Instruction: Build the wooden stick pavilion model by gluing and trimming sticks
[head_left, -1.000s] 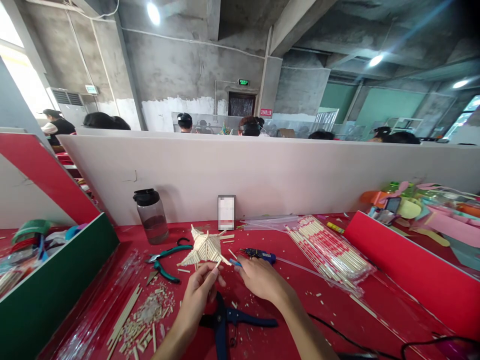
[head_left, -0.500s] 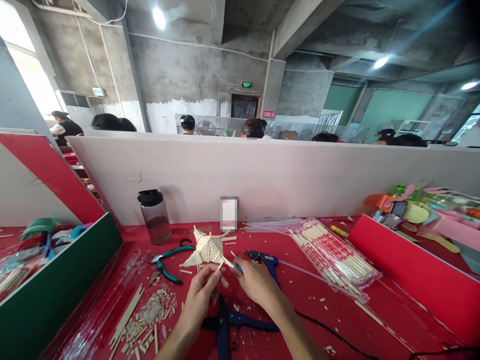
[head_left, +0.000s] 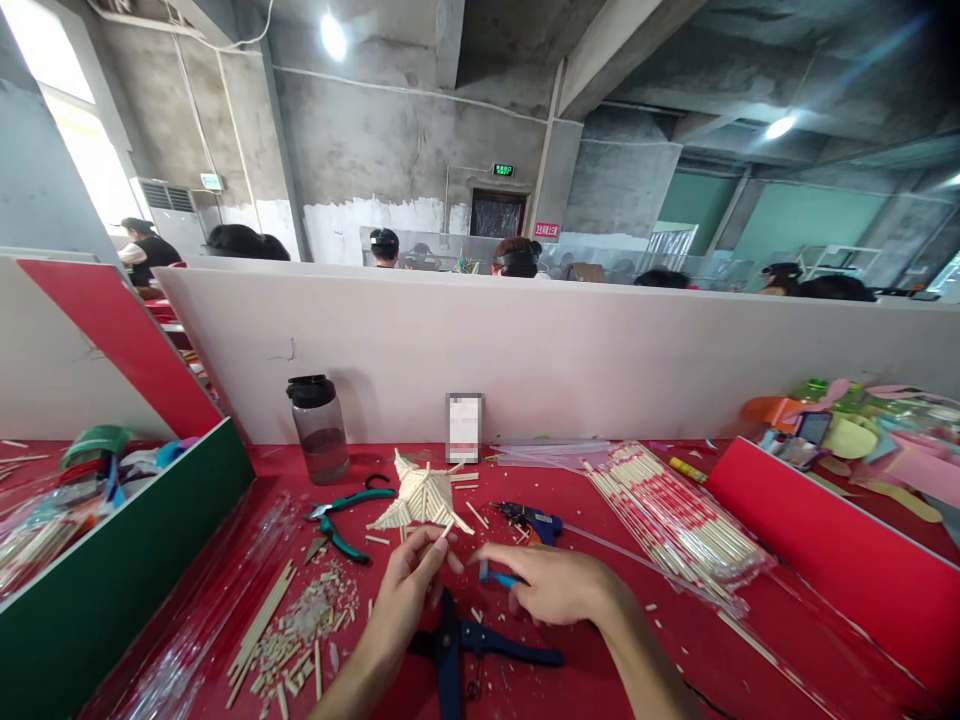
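My left hand (head_left: 411, 572) is closed, pinching a short pale stick (head_left: 448, 528) between thumb and forefinger. Just beyond it lies a star shape (head_left: 425, 496) built from pale wooden sticks, flat on the red table. My right hand (head_left: 555, 582) is closed around a small blue tool (head_left: 502, 579), its kind not clear, with the forefinger pointing left. Below the hands sits a dark blue hand cutter (head_left: 450, 650). A blue glue gun (head_left: 534, 522) with a clear glue stick in its back lies beyond my right hand.
Teal-handled pliers (head_left: 337, 530) and a water bottle (head_left: 319, 430) stand left of the star. Cut stick bits (head_left: 300, 630) lie front left, bagged sticks (head_left: 682, 515) to the right. A phone (head_left: 464, 428) leans on the white partition (head_left: 570, 360). Green (head_left: 172, 550) and red dividers (head_left: 810, 550) flank the table.
My right hand has drawn back from the star's lower right point, toward me and to the right, with the blue tool. My left hand keeps its pinch. The view has shifted slightly.
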